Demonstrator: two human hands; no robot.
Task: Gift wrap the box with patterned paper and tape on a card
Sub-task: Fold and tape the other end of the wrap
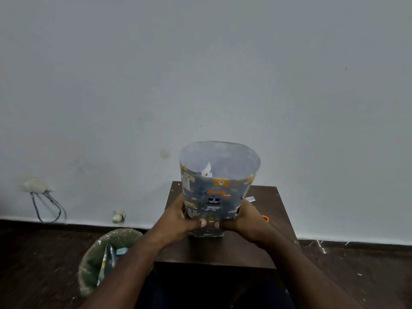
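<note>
The box stands upright on the small dark table, wrapped in blue-grey patterned paper with animal figures. The paper rises above the box as an open tube, its white inside showing at the top. My left hand grips the wrapped box on its left side and my right hand grips it on the right. Both thumbs meet on the front face near the bottom. The box itself is hidden under the paper. No card or tape roll is plainly visible.
An orange handle and a small pale scrap lie on the table behind my right hand. A bin with a green liner and paper scraps stands on the dark floor at left. A grey wall with cables is behind.
</note>
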